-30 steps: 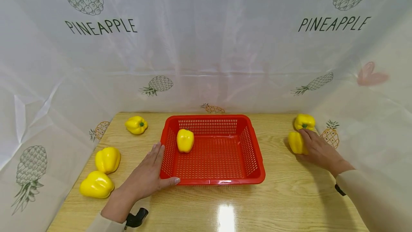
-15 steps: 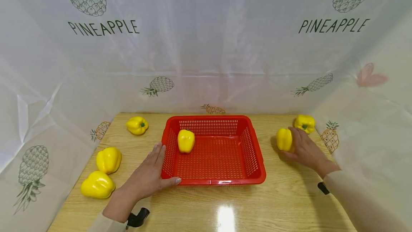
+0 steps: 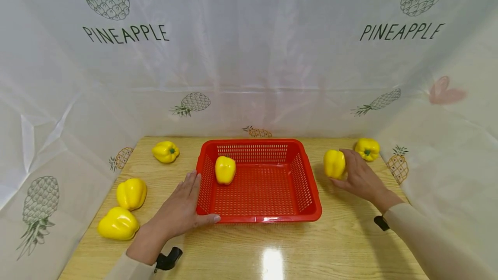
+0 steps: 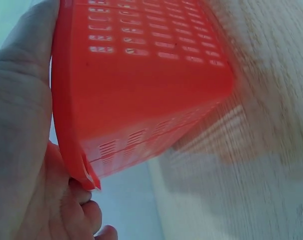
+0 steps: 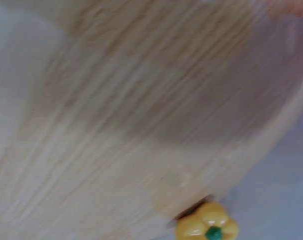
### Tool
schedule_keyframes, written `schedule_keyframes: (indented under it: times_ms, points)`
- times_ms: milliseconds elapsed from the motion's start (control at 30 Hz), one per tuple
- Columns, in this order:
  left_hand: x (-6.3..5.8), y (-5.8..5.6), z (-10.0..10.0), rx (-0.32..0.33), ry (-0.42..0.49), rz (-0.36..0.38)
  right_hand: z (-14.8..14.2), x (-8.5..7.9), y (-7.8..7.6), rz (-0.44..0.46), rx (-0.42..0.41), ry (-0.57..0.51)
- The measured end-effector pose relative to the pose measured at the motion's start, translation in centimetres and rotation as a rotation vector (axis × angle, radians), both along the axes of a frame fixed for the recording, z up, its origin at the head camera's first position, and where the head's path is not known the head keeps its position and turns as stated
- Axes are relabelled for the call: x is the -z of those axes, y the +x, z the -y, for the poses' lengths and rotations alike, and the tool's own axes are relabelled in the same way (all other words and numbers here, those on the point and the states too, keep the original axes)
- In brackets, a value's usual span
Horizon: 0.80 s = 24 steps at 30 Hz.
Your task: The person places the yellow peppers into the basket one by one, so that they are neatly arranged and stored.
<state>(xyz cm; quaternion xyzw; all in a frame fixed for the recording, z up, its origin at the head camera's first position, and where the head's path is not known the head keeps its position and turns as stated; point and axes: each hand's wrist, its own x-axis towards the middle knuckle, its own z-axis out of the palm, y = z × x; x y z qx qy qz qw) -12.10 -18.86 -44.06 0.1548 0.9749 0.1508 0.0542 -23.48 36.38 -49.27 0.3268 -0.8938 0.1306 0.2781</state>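
Observation:
My right hand [image 3: 359,176] grips a yellow bell pepper [image 3: 334,164] just right of the red basket [image 3: 268,219], fingers and thumb round its right side. In the head view my left hand [image 3: 177,208] rests at the basket's front left corner, fingers straight along the left side and thumb along the front rim. The left wrist view shows the basket's slotted outer wall [image 4: 156,80] close to that hand's palm and fingers. Inside the basket, near its left wall, stands another yellow bell pepper [image 3: 225,170].
At the back right lies a bell pepper [image 3: 367,149], green stem showing. On the left are three more: one at the back [image 3: 165,151], one mid-table [image 3: 131,193], one nearer the front [image 3: 118,224]. A pineapple-printed sheet [image 3: 264,64] encloses the wooden table [image 3: 233,254].
My right hand has carried the bell pepper leftward from beside the back-right one toward the basket, raising it slightly. My left hand has stayed at the basket's corner.

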Motion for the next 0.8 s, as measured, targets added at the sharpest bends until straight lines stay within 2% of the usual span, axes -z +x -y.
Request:
schedule_keyframes:
  times_ms: [200, 367, 800]
  points:
    - [0.0, -0.2, 0.1, 0.001, -0.004, 0.012, 1.2, -0.9, -0.3, -0.088, -0.035, 0.012]
    - [0.0, -0.3, 0.1, -0.002, -0.002, 0.025, 2.0, -1.9, -0.5, -0.114, -0.043, 0.028]
    - [0.0, -0.2, 0.0, -0.010, 0.005, 0.024, 4.9, -5.0, -0.5, -0.014, -0.044, 0.073]
